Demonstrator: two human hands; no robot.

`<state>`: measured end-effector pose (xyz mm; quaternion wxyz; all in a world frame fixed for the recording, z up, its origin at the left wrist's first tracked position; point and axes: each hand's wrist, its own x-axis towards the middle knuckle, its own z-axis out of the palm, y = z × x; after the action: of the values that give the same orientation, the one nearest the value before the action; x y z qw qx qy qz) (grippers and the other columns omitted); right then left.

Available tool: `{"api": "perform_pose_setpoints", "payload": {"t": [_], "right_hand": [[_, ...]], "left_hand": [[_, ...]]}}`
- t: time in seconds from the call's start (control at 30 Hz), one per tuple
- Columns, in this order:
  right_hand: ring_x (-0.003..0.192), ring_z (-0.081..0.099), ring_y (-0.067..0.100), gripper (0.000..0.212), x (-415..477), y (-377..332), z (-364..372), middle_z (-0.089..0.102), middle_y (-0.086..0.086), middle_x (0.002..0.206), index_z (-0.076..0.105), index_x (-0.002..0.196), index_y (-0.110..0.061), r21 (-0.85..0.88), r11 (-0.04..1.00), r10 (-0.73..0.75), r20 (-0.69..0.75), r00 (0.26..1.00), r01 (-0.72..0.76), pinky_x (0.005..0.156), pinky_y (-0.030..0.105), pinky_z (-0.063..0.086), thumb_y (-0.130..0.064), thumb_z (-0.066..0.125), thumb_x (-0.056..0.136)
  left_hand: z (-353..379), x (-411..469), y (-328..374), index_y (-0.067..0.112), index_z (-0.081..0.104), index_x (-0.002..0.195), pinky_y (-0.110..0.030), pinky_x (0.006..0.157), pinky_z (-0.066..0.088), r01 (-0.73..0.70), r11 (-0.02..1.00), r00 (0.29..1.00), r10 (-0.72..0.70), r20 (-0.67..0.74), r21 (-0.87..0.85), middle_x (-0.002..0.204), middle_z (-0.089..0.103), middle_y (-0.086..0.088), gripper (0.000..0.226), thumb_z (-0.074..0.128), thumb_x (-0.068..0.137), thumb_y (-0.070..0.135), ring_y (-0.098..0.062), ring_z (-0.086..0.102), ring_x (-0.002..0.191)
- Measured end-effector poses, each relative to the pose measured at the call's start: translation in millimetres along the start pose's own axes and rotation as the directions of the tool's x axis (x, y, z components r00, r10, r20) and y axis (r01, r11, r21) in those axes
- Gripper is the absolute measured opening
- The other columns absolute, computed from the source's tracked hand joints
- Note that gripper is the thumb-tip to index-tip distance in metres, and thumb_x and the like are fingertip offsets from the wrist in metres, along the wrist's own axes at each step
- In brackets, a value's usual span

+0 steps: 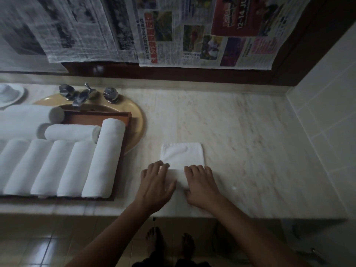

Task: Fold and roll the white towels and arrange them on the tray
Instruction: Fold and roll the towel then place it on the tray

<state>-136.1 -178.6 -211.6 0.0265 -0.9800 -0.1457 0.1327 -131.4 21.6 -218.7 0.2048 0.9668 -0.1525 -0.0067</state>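
A small white towel (182, 154) lies flat in a narrow strip on the marble counter, running from mid-counter to the front edge. My left hand (156, 185) and my right hand (201, 185) rest side by side on its near part, fingers bent over a low fold or roll of cloth. To the left a brown wooden tray (127, 117) sits over the sink. It holds several rolled white towels (103, 158) in a row, with more rolls lying crosswise behind them (71, 132).
A yellow sink basin (137, 124) with chrome taps (81, 95) lies under the tray. A white dish (9, 95) is at the far left. Newspaper sheets (173, 31) hang on the back wall. A tiled wall (327, 122) bounds the counter on the right.
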Motion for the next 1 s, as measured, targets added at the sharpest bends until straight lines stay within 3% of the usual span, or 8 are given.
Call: {"api": "perform_pose_setpoints", "payload": {"t": [0.07, 0.17, 0.43, 0.53, 0.67, 0.8, 0.93, 1.0], "right_hand": [[0.116, 0.047, 0.027, 0.063, 10.2, 5.4, -8.4, 0.049, 0.006, 0.131, 0.043, 0.136, -0.018, 0.001, 1.0, -0.013, 0.068, 0.998, 0.013, 0.102, 0.047, 0.039, -0.044, 0.061, 0.082], [0.123, 0.044, 0.029, 0.069, 21.3, 13.3, -14.0, 0.045, 0.007, 0.138, 0.041, 0.142, -0.018, 0.05, 0.999, -0.02, 0.156, 0.988, 0.013, 0.104, 0.047, 0.038, -0.047, 0.062, 0.083], [0.106, 0.055, 0.02, 0.066, -7.3, 19.8, -25.2, 0.055, 0.0, 0.129, 0.042, 0.13, -0.031, 0.337, 0.937, -0.007, 0.294, 0.956, -0.096, 0.085, 0.036, 0.047, -0.056, 0.077, 0.08], [0.12, 0.052, 0.019, 0.062, -27.7, 17.6, -20.5, 0.051, -0.002, 0.142, 0.044, 0.137, -0.032, 0.376, 0.92, -0.023, 0.333, 0.943, -0.11, 0.1, 0.039, 0.047, -0.058, 0.07, 0.087], [0.147, 0.032, 0.023, 0.063, -53.2, 5.8, -12.2, 0.034, -0.003, 0.161, 0.04, 0.155, -0.026, 0.293, 0.954, 0.018, 0.149, 0.989, -0.061, 0.123, 0.04, 0.021, -0.049, 0.057, 0.099], [0.131, 0.054, 0.03, 0.061, -76.0, -19.7, 11.3, 0.056, 0.006, 0.144, 0.055, 0.141, -0.02, 0.203, 0.978, -0.013, -0.188, 0.982, 0.051, 0.114, 0.05, 0.041, -0.027, 0.07, 0.082], [0.149, 0.036, 0.037, 0.084, -74.6, -33.8, 24.0, 0.04, 0.013, 0.16, 0.039, 0.154, -0.017, 0.139, 0.99, 0.025, -0.153, 0.988, -0.004, 0.12, 0.06, 0.028, -0.016, 0.075, 0.078], [0.153, 0.026, 0.04, 0.091, -64.7, -29.8, 27.8, 0.03, 0.016, 0.165, 0.029, 0.16, -0.014, 0.08, 0.997, 0.018, -0.141, 0.99, -0.007, 0.12, 0.061, 0.017, -0.014, 0.071, 0.078]], "left_hand": [[7.0, 1.1, 0.5, 0.019, 0.039, 0.151, -0.049, 0.116, 0.031, -0.153, 0.983, 0.982, 0.14, 0.129, 0.099, 0.156, 0.039, -0.004, 0.073, 0.051, 0.089, 0.056, -0.026, 0.035, 0.145], [8.0, 14.5, -3.4, 0.017, 0.024, 0.16, -0.049, 0.12, 0.027, -0.204, 0.967, 0.95, 0.157, 0.271, 0.155, 0.162, 0.032, -0.003, 0.086, 0.059, 0.089, 0.052, -0.028, 0.027, 0.151], [-11.0, 7.6, -5.2, 0.027, 0.032, 0.146, -0.036, 0.101, 0.041, -0.175, 0.984, 0.886, 0.153, 0.438, 0.011, 0.139, 0.054, 0.003, 0.071, 0.064, 0.09, 0.058, -0.017, 0.053, 0.117], [-14.4, -7.5, -3.6, 0.029, 0.037, 0.134, -0.034, 0.093, 0.044, -0.184, 0.982, 0.846, 0.182, 0.501, -0.047, 0.129, 0.058, 0.004, 0.059, 0.061, 0.092, 0.062, -0.014, 0.054, 0.106], [-13.4, -8.8, -3.3, 0.028, 0.043, 0.131, -0.034, 0.093, 0.043, -0.175, 0.982, 0.835, 0.186, 0.518, -0.072, 0.129, 0.057, 0.003, 0.05, 0.057, 0.096, 0.06, -0.014, 0.052, 0.107], [-10.3, 1.1, -8.1, 0.026, 0.048, 0.135, -0.036, 0.098, 0.041, -0.122, 0.989, 0.842, 0.149, 0.518, -0.086, 0.131, 0.055, 0.004, 0.056, 0.053, 0.094, 0.063, -0.016, 0.049, 0.112], [-7.3, 10.6, -13.8, 0.026, 0.053, 0.139, -0.039, 0.102, 0.041, -0.134, 0.989, 0.866, 0.149, 0.477, -0.066, 0.134, 0.052, 0.005, 0.07, 0.044, 0.088, 0.073, -0.016, 0.047, 0.116], [-6.3, 10.7, -11.3, 0.022, 0.057, 0.137, -0.038, 0.104, 0.042, -0.203, 0.979, 0.887, 0.193, 0.421, -0.02, 0.135, 0.054, 0.0, 0.058, 0.049, 0.097, 0.062, -0.021, 0.049, 0.12]]}}
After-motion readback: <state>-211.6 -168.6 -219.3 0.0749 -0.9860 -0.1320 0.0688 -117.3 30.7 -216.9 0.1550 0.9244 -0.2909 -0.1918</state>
